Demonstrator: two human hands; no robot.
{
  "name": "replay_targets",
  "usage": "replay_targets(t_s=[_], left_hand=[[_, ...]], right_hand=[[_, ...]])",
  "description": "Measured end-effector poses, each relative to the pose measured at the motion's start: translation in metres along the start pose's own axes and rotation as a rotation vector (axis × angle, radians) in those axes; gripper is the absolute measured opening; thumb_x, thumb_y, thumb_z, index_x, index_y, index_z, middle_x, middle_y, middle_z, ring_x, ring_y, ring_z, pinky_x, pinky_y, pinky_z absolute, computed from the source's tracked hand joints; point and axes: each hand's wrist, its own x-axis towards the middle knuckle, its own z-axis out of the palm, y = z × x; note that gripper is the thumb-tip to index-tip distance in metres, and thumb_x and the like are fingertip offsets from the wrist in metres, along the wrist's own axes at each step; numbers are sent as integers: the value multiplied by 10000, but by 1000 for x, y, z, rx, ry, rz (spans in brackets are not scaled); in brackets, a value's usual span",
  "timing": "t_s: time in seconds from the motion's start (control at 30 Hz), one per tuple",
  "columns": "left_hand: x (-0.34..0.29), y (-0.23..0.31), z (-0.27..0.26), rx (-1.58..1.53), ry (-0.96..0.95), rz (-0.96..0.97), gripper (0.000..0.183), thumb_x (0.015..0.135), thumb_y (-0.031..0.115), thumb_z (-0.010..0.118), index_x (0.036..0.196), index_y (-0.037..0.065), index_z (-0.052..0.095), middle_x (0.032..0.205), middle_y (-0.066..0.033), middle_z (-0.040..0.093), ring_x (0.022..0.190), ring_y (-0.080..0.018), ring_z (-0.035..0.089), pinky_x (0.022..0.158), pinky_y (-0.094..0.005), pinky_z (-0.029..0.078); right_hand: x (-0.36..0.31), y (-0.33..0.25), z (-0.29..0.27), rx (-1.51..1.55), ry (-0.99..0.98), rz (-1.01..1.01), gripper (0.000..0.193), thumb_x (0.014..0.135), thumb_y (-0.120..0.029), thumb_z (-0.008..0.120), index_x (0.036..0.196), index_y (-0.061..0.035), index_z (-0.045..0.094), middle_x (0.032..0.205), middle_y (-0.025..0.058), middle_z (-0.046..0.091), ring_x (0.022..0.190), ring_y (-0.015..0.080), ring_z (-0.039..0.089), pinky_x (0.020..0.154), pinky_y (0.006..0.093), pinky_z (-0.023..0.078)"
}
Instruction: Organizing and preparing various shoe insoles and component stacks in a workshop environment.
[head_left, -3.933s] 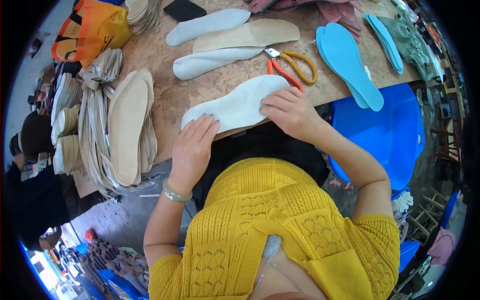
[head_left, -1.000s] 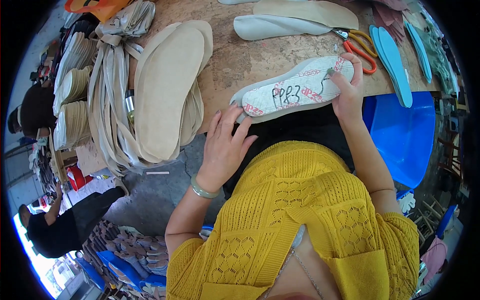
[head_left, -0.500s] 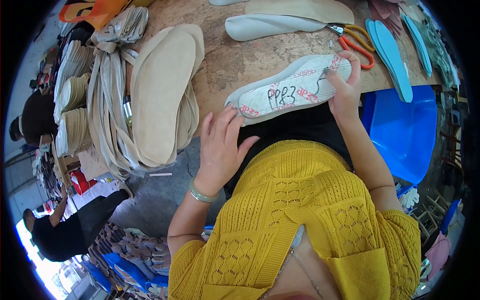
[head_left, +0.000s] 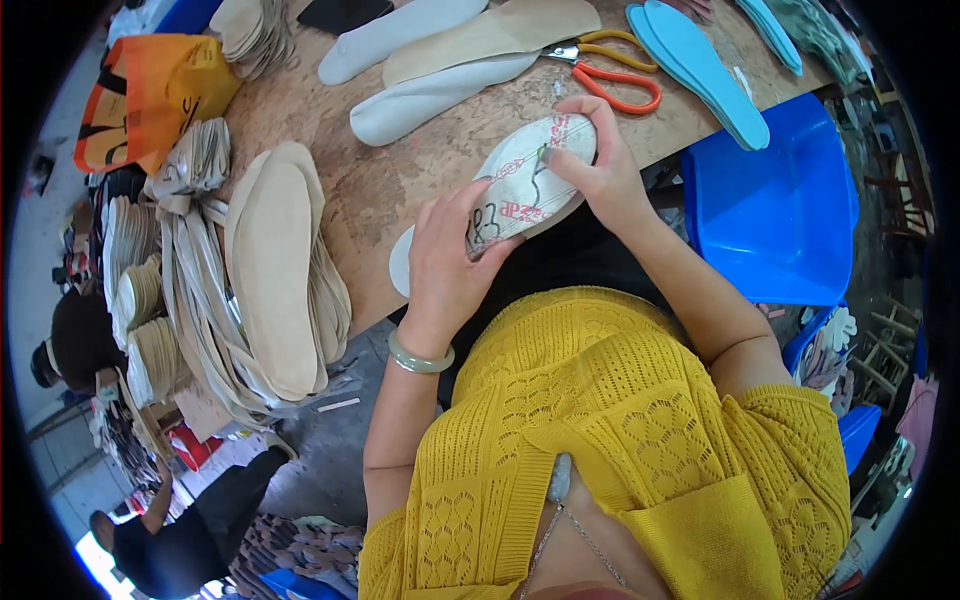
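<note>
A white insole (head_left: 402, 262) lies at the table's near edge, with a pale insole-shaped board (head_left: 530, 190) bearing red print and black handwriting on top of it. My left hand (head_left: 445, 245), with a pale bangle at its wrist, wraps over the middle of both, thumb at the near edge, hiding part of the board. My right hand (head_left: 605, 170) grips their right end, thumb pressed on the top face and fingers around the far rim. Just beyond lie scissors (head_left: 610, 75) with orange and yellow handles, beside white and beige insoles (head_left: 440, 95).
A stack of beige insole pieces (head_left: 275, 270) hangs over the table's edge at left, by bundled strips (head_left: 195, 300). An orange bag (head_left: 155, 95) stands behind. Blue insoles (head_left: 700, 75) lie at right, above a blue plastic tub (head_left: 770, 210). Another person (head_left: 180, 530) is at lower left.
My left hand has moved from the left end, fingers spread, onto the middle of the board and closed there. My right hand keeps its grip. The whole view has shifted.
</note>
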Motion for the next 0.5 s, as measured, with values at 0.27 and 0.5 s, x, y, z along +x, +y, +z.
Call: replay_targets(t_s=[0.27,0.5], left_hand=[[5,1,0,94,-52,76,533,683,126,763,1174,74,563,1098,-119,593,991,-309,533,879,-388,421],[5,3,1,204,-133,62,455,702,171,755,1139,123,638,1134,-113,572,1032,-311,502,902,-381,409]], right_hand=[[2,6,-26,-488,85,-360,652,690,-53,748,1256,-74,426,1244,129,411,1040,232,515,861,332,482],[1,6,-27,-457,43,-344,671,655,-33,748,1246,-75,433,1252,153,403,1129,302,482,952,377,460]])
